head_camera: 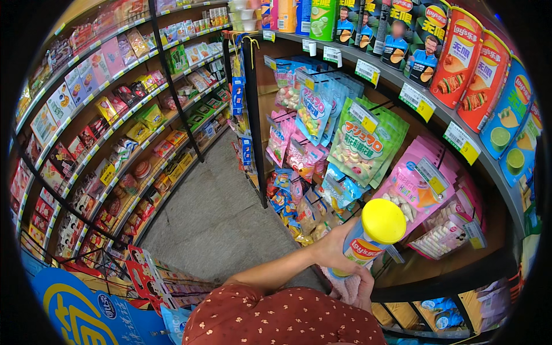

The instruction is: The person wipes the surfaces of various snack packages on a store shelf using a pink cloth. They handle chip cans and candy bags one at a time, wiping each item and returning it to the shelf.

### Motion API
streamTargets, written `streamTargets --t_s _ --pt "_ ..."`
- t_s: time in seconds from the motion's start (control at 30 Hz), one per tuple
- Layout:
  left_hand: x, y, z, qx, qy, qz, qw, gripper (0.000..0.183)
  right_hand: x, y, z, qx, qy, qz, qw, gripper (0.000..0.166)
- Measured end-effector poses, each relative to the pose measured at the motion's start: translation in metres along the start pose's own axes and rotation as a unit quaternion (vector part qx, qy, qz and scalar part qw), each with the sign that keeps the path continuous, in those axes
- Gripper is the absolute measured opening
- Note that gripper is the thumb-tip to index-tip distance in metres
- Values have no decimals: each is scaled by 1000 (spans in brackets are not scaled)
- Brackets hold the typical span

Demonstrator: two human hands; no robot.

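Observation:
A blue Lay's chip canister [359, 249] with a yellow lid [384, 221] is tilted up in front of my body. My left hand [335, 246] wraps around its side, thumb and fingers on the tube. Below it, my right hand [365, 282] holds a pale pink cloth [345, 288] at the canister's lower end. Part of the right hand is hidden by the canister and cloth. Just beyond the lid hang pink bags of marshmallows [416, 181] on a rack.
A shelf [390, 82] at upper right carries upright chip canisters [457, 56] and price tags. Green marshmallow bags [366, 138] hang beneath it. Packed snack shelves [108, 112] curve along the left, across a grey tile floor [207, 202]. A blue sign [86, 306] stands at lower left.

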State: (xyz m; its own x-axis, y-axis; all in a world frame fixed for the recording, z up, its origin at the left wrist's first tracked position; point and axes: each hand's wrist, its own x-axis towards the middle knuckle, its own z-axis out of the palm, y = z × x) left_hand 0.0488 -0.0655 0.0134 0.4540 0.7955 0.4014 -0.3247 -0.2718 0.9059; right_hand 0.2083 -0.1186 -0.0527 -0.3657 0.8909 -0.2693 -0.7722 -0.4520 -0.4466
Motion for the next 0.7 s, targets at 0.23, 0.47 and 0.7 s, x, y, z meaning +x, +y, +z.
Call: streamTargets --t_s 0.23,0.47,0.7 --pt "-7 -17 -9 17 18 4 1000 85 10 11 -8 -27 14 -18 999 47" --pt "-5 -7 -15 24 -3 -3 1000 88 16 15 -16 -38 32 11 999 47" --pt "-4 -5 -20 90 30 2 995 90 34 17 -16 -56 48 30 997 47"
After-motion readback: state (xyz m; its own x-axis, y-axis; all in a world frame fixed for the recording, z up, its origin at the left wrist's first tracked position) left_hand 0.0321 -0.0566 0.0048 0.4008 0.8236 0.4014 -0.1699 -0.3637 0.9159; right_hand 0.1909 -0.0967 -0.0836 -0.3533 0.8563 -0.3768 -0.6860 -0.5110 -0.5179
